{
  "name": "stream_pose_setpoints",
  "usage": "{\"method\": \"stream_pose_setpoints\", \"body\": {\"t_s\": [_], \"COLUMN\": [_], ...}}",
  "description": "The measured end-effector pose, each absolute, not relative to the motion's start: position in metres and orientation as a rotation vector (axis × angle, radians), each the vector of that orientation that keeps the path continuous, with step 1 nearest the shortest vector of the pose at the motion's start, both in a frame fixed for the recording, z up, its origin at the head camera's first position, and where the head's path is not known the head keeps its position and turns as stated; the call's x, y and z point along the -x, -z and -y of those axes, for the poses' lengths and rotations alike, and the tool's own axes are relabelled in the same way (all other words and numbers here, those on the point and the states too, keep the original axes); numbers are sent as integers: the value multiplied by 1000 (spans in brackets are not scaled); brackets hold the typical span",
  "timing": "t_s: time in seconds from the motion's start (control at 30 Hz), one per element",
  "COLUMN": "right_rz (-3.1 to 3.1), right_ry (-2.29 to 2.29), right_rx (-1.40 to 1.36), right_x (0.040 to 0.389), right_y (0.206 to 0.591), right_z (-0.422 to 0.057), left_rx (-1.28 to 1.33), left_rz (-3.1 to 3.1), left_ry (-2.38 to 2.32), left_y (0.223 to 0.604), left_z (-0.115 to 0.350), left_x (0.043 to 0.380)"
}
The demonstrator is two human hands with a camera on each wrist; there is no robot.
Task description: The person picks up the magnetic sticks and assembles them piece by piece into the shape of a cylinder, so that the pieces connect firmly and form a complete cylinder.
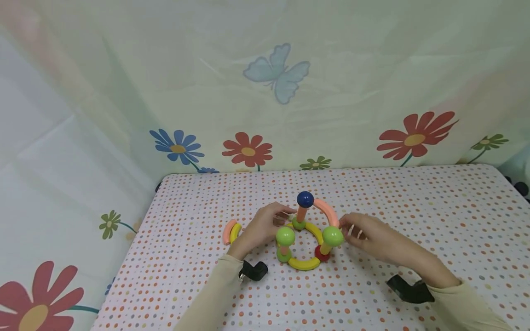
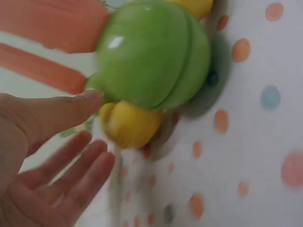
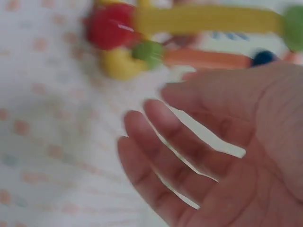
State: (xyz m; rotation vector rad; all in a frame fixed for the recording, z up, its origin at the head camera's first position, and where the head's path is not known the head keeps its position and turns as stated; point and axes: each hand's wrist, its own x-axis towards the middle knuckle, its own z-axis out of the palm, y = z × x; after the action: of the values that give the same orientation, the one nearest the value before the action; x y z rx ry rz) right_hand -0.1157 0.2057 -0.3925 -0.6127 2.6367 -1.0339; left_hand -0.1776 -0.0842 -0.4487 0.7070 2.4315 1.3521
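Observation:
A toy frame of balls and rods stands upright on the table. Its base is a ring of yellow curved rods [image 1: 304,264] joined by two green balls and a red ball [image 1: 322,253]. Upright sticks carry a dark blue ball [image 1: 305,199] and two light green balls [image 1: 333,236]; an orange curved rod [image 1: 327,211] links the blue one to the right green one. My left hand [image 1: 263,223] is at the frame's left, fingers extended, thumb near a green ball [image 2: 151,54]; contact is unclear. At the right side my right hand [image 3: 203,137] holds nothing, its fingers loosely bent.
Left of my left hand lie a loose orange curved rod [image 1: 228,231] and a yellow curved rod [image 1: 235,232], side by side. The dotted tablecloth [image 1: 434,207] reaches back to a flowered curtain [image 1: 343,92].

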Motion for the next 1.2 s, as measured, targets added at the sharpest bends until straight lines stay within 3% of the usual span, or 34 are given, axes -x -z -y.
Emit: {"method": "stream_pose_setpoints", "body": {"t_s": [0.33,0.57,1.2], "right_rz": [-2870,-2760,-2786], "right_ry": [1133,1144,1165], "right_rx": [769,845,881], "right_x": [137,145,156], "right_y": [335,333,341], "right_z": [-189,-166,-151], "left_rx": [-397,-150,-143], "left_rz": [-2963,-2952,-2888], "left_ry": [-1136,-901,-847], "left_y": [420,418,429], "left_z": [122,139,146], "left_x": [163,154,145]}}
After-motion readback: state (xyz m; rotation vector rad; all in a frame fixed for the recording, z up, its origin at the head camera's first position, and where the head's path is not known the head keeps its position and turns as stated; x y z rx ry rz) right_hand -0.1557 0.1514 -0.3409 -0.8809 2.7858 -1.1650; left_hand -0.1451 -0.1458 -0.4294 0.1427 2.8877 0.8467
